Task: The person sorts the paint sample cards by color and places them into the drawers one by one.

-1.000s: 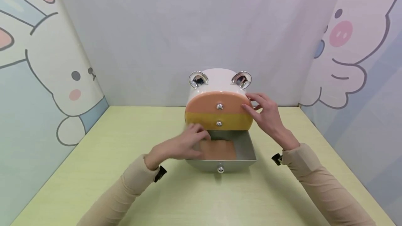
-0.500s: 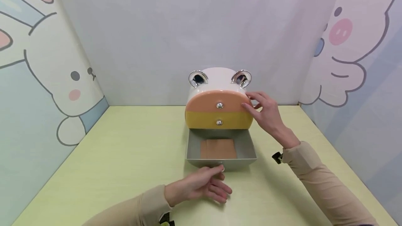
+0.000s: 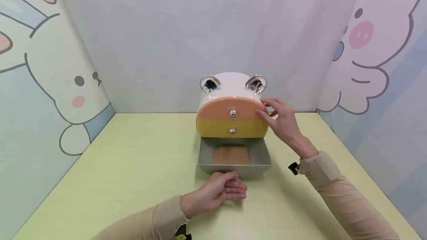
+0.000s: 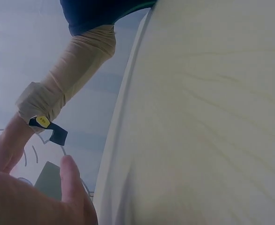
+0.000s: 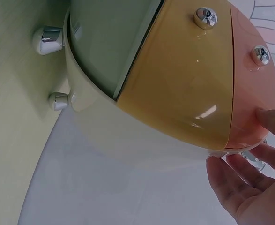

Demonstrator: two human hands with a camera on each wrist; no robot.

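A small rounded drawer cabinet with a white body and silver ears stands upright on the table. Its orange top drawer and yellow middle drawer are closed. The grey bottom drawer is pulled out, and a flat brown piece lies inside. At the drawer's front, my left hand pinches the silver knob with the thumb; the other fingers extend below it. My right hand holds the cabinet's upper right edge, thumb on the orange front, fingers along the side.
The pale yellow-green table extends on both sides of the cabinet and in front of it. A plain light back wall rises behind. Side panels carry a cartoon rabbit and a cartoon pig.
My left hand has come out of the grey drawer to its front knob. Over the last half second that drawer has slid slightly inward. The right hand has stayed in place.
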